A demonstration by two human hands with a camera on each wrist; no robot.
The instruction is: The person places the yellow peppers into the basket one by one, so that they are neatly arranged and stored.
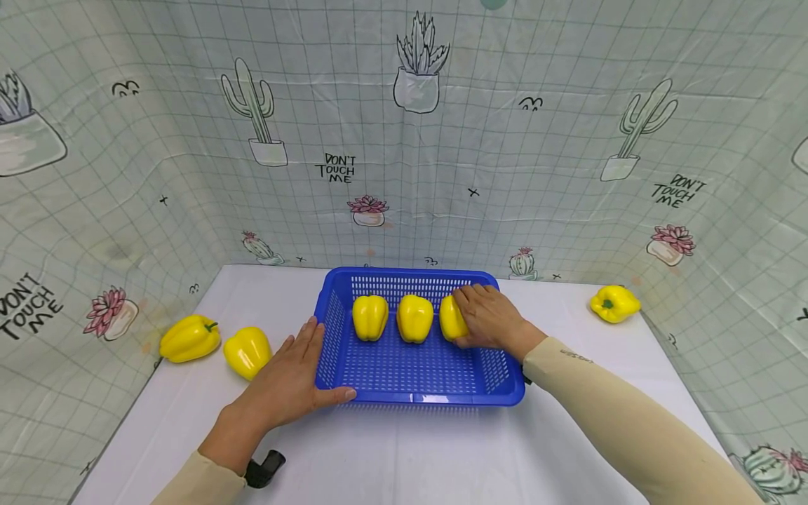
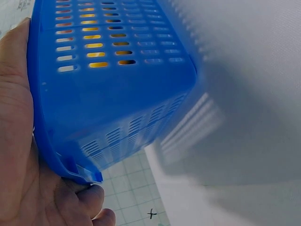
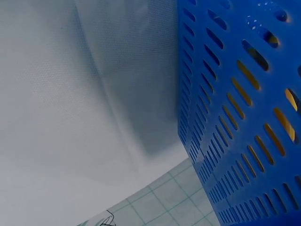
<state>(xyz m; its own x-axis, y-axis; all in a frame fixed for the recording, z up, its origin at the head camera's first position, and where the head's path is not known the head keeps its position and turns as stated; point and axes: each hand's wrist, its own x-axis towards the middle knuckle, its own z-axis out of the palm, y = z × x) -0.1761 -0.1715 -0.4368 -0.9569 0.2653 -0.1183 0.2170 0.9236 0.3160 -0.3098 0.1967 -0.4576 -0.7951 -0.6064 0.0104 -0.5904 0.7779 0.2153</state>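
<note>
The right hand (image 1: 491, 317) grips a yellow pepper (image 1: 452, 321) inside the blue basket (image 1: 410, 372) on the white surface (image 1: 429, 456), right of two other peppers (image 1: 414, 319), while the left hand (image 1: 284, 384), fingers straight, rests against the basket's near left corner.

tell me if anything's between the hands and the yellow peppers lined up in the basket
Nothing visible separates the right hand from the right-end pepper in the blue basket; the hand grips it. The basket's left wall stands between the left hand and the left-end pepper.
</note>
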